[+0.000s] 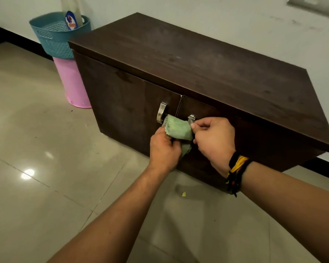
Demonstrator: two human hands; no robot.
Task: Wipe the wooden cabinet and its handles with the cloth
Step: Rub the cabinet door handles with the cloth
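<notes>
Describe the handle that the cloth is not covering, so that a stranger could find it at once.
Start at the dark wooden cabinet against the white wall and look where its two front doors meet. The left door's handle is a curved silver bar, fully visible, left of the green cloth; the right door's handle shows only its top.

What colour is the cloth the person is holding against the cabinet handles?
Pale green. The cloth shows best in the head view, the only one.

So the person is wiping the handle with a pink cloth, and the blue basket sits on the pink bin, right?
Almost. The cloth is green, not pink, as the head view shows. The rest holds: it's at the handle, and the blue basket sits on the pink bin.
</notes>
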